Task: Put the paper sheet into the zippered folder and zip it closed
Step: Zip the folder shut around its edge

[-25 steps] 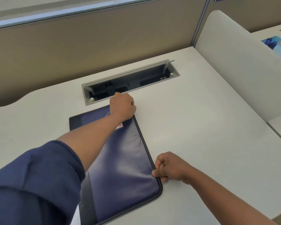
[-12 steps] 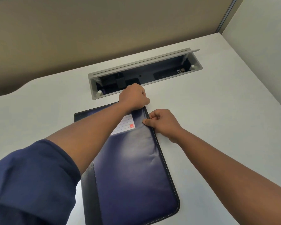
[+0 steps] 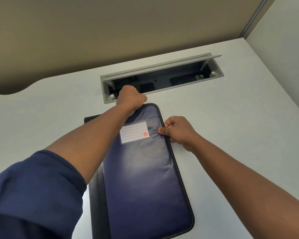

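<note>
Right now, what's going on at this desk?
A person is working on a dark blue zippered folder lying flat on a white desk. The left hand is fisted at the folder's far edge, near an open cable tray. The right hand pinches its right edge, probably to steady it. No paper sheet shows. The folder looks shut, though I can't see the zip pull.

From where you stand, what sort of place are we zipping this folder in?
Most likely an office workstation: a white desk with a recessed cable box, its lid propped open, and tan partition panels behind. The folder lies flat on the desk.
</note>
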The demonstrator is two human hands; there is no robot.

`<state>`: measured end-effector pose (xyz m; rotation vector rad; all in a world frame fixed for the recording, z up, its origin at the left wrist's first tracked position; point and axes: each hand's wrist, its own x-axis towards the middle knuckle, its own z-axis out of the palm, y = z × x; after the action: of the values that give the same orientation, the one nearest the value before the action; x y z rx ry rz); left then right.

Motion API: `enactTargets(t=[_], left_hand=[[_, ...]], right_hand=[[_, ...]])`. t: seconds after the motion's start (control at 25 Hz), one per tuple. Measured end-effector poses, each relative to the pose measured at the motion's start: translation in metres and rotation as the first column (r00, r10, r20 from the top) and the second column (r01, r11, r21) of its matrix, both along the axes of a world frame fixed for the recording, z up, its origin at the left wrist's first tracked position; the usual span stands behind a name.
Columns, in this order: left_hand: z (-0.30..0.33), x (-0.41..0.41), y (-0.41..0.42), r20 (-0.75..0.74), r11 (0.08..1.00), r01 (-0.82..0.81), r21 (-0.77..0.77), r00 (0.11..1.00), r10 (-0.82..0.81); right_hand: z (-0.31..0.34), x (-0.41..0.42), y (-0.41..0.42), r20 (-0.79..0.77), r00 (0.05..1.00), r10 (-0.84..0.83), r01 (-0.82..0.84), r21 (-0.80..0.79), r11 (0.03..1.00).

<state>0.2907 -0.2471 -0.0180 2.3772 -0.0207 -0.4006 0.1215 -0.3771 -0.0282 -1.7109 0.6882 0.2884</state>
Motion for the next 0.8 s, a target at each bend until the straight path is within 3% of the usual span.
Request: enactTargets(t=[0.12,0.48,0.8], left_hand=[[-0.005,0.008,0.04,0.009,0.997,-0.075,-0.007,0.997,0.075],[-0.001,0.008,0.176,0.073,0.953,-0.257,0.162,0.966,0.248],[-0.011,-0.024,0.195,0.118,0.955,-0.282,-0.094,0.949,0.292]], right_hand=[[0.001,0.0,0.003,-0.007,1.0,-0.005,0.005,-0.024,1.0],[0.006,0.001,0.008,-0.01,1.0,-0.012,0.012,-0.045,0.999],[0.004,-0.003,0.005,-0.004,1.0,-0.022,0.022,-0.027,0.999]])
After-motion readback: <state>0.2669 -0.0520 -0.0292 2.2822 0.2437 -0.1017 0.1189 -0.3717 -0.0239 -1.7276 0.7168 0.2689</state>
